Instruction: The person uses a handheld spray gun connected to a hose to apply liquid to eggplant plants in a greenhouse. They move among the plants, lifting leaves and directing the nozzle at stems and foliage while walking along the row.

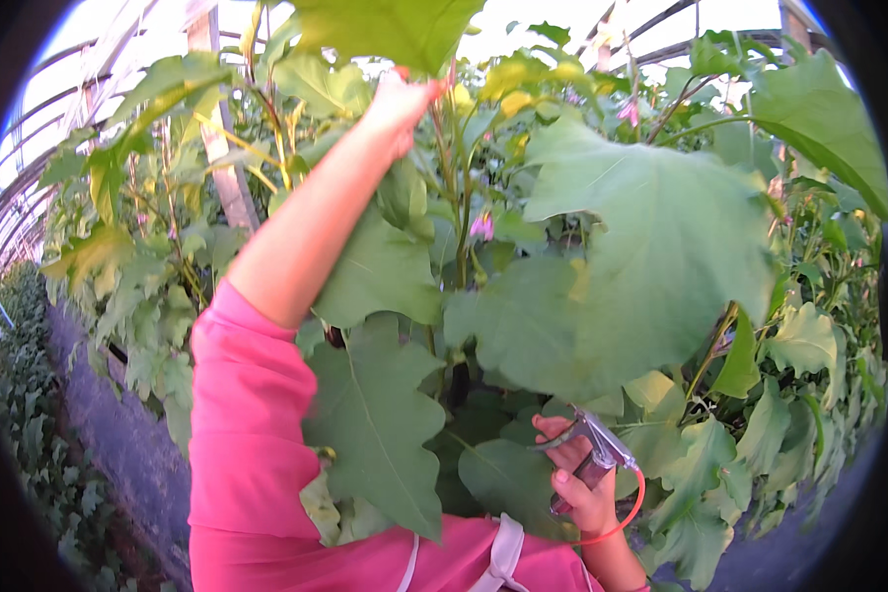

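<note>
My left hand (399, 111) is raised high, its fingers bent beside the upper stem (455, 155) of an eggplant plant. A broad leaf (392, 29) hangs over the fingertips, and whether they grip anything is unclear. Low at the right, my right hand (581, 481) is wrapped around a metal hand tool with a lever-like handle (599, 448). An orange cord (636, 503) loops from the tool down past my wrist. Large eggplant leaves (651, 244) stand above this hand. A pink-purple flower (482, 226) hangs near the stem between both hands.
Dense eggplant foliage (806, 340) spreads to the right, and a wooden post (226, 148) leans behind the leaves on the left. Dark ground cover (111, 399) runs along the left beside a lower plant row (22, 414). Curved greenhouse hoops (44, 155) arch overhead.
</note>
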`<action>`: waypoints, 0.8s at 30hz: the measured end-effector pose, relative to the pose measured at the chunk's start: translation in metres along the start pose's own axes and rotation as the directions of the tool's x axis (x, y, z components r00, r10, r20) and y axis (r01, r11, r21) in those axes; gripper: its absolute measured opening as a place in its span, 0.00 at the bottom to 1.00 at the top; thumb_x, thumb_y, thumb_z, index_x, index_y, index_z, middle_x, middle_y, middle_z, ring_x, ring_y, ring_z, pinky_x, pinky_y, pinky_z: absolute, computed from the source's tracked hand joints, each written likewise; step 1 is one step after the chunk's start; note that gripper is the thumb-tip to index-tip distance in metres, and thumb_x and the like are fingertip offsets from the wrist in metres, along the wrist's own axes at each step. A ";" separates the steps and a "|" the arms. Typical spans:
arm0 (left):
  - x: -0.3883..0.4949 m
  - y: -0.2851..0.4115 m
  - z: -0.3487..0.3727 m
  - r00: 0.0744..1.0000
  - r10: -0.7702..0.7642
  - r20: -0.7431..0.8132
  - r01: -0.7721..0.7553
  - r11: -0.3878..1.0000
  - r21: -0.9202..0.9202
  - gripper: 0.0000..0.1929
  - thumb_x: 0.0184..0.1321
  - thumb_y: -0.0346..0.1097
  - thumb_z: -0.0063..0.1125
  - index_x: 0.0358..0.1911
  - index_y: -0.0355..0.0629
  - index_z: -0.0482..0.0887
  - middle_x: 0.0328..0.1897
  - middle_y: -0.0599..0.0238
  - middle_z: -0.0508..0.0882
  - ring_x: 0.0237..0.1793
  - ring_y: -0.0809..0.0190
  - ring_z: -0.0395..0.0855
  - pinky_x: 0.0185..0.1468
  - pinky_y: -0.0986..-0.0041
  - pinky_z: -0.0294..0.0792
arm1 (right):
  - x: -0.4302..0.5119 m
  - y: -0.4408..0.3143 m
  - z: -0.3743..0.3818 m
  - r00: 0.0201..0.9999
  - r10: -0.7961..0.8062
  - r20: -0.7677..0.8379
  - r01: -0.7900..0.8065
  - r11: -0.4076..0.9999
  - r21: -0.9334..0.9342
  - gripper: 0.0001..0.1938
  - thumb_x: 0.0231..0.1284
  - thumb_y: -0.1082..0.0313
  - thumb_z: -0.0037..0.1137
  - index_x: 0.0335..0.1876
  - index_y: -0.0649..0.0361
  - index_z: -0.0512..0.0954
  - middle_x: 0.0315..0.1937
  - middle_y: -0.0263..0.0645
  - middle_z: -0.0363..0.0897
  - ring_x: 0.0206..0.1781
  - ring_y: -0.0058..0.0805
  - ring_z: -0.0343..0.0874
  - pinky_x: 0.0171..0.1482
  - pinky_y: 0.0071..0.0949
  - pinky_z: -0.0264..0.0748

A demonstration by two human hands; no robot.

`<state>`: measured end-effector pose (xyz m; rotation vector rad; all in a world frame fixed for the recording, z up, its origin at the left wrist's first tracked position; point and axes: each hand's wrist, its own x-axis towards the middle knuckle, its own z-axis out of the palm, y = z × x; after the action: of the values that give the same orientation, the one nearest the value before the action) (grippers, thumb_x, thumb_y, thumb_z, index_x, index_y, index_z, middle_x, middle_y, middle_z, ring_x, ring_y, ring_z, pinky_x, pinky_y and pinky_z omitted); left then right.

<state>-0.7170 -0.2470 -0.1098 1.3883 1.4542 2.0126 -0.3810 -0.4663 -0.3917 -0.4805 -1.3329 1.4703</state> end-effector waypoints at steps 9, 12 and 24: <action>-0.233 0.067 -0.113 0.554 0.518 0.651 -0.827 0.432 0.360 0.09 0.65 0.32 0.59 0.47 0.42 0.84 0.59 0.55 0.83 0.63 0.56 0.80 0.76 0.53 0.56 | -0.007 0.019 -0.022 0.987 0.121 0.104 -0.154 0.896 0.417 0.34 0.59 0.53 0.64 0.65 0.66 0.65 0.61 0.56 0.73 0.70 0.59 0.70 0.73 0.53 0.65; -0.308 0.067 -0.126 0.692 0.145 0.708 -0.722 0.154 0.674 0.17 0.44 0.46 0.74 0.41 0.54 0.89 0.64 0.63 0.80 0.70 0.48 0.72 0.79 0.38 0.37 | -0.002 0.034 -0.028 0.975 0.103 0.195 -0.195 0.818 0.541 0.35 0.60 0.53 0.64 0.69 0.60 0.63 0.60 0.49 0.72 0.71 0.55 0.68 0.76 0.53 0.61; -0.351 -0.026 -0.263 0.939 0.289 0.186 -0.214 0.069 0.975 0.18 0.40 0.30 0.76 0.36 0.45 0.82 0.77 0.62 0.68 0.76 0.47 0.61 0.78 0.37 0.41 | -0.072 0.085 0.021 0.959 0.281 0.044 -0.281 0.910 0.304 0.43 0.62 0.54 0.67 0.77 0.60 0.55 0.63 0.44 0.70 0.75 0.49 0.64 0.78 0.50 0.55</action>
<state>-0.7692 -0.6273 -0.3225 2.1204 3.0851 0.8868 -0.4072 -0.5247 -0.4857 -0.4823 -1.0356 1.8797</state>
